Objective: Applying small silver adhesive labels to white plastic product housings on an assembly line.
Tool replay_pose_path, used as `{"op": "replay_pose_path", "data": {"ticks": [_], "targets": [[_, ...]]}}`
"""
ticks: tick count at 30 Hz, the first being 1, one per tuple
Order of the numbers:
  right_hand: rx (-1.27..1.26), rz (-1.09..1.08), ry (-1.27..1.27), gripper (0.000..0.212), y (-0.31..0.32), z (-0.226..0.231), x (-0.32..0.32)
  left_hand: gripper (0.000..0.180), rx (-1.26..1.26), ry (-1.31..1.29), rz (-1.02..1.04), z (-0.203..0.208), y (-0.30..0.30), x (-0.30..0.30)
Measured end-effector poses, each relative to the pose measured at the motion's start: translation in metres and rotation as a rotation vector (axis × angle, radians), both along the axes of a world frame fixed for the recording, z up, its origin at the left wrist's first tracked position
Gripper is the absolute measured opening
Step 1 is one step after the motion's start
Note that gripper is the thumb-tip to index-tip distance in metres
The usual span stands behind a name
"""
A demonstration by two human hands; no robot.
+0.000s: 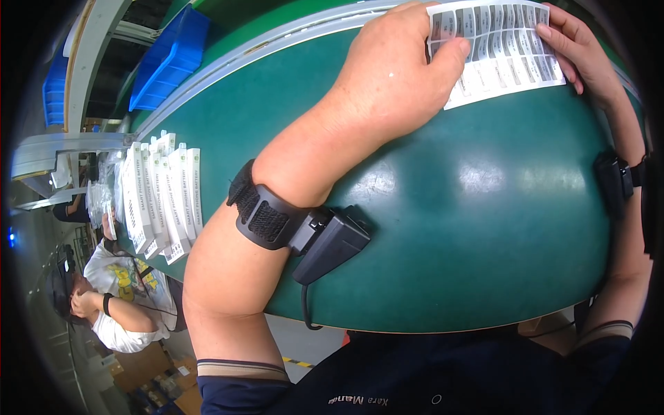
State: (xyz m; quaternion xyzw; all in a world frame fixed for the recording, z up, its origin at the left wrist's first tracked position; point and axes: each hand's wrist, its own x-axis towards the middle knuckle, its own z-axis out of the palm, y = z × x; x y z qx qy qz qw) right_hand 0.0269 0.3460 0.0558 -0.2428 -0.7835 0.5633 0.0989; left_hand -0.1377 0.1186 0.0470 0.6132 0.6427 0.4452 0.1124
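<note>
Over the far side of the green table, a sheet of silver-and-white labels is stretched between my two hands. My left hand is closed on its left edge, thumb on the front and fingers mostly hidden behind. At the opposite edge, my right hand pinches the sheet, with its thumb on the face and fingertips showing behind. Small rectangular labels in rows cover the sheet, which bends slightly. A black strap with a small device is on my left forearm, its cable hanging toward the table's near edge.
Slim white boxes stand in rows at the table's left, beside clear plastic bags. Blue bins sit beyond the metal rail. Another person in a white shirt is at the left, a hand raised to the head.
</note>
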Motion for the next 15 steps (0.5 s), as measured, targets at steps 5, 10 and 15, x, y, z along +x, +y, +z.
{"op": "replay_pose_path", "data": {"ticks": [5,10,15], "targets": [[-0.009,-0.068,-0.017,0.021,-0.012,0.009,-0.005,0.028,-0.004,-0.004,0.011,-0.014,0.007,-0.009],[0.055,-0.003,0.036,0.021,0.001,-0.004,0.001,0.029,0.026,0.004,-0.019,-0.006,0.002,-0.002],[0.048,0.003,0.033,0.021,0.002,-0.003,0.001,0.029,0.001,-0.007,0.009,-0.004,0.001,-0.002]]}}
